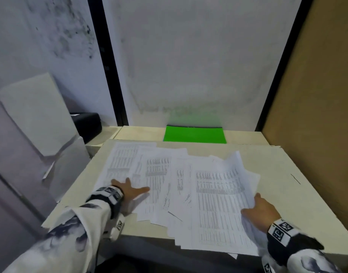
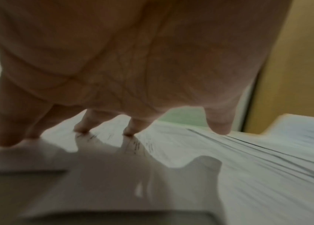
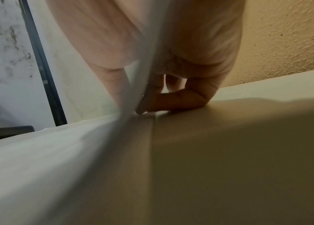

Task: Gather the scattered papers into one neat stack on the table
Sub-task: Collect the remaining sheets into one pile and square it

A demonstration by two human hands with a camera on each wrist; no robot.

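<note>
On the desk (image 1: 277, 166), printed papers (image 1: 161, 174) lie fanned across the middle and near edge, overlapping at odd angles, a few corners hanging past the front lip. Left hand (image 1: 130, 189) flat on the leftmost sheets, fingers (image 2: 82, 126) spread and straight, tips pressing down on the paper; nothing gripped. Right hand (image 1: 261, 210) at the right margin of the spread, holding a thick bundle of sheets (image 1: 224, 198) whose far edge lifts off the surface; wrist view shows the thumb on one side of the paper edge and curled fingers (image 3: 163, 103) on the other, knuckles down on the desktop. Green folder (image 1: 194, 133) lies flat at the back against the wall, well apart from the sheets; a black case (image 1: 88, 123) sits off to the left. Progress, by my reading: early to middle. A partial bundle forms on the right, but the left and centre sheets are not yet drawn in, and no edges are squared.
</note>
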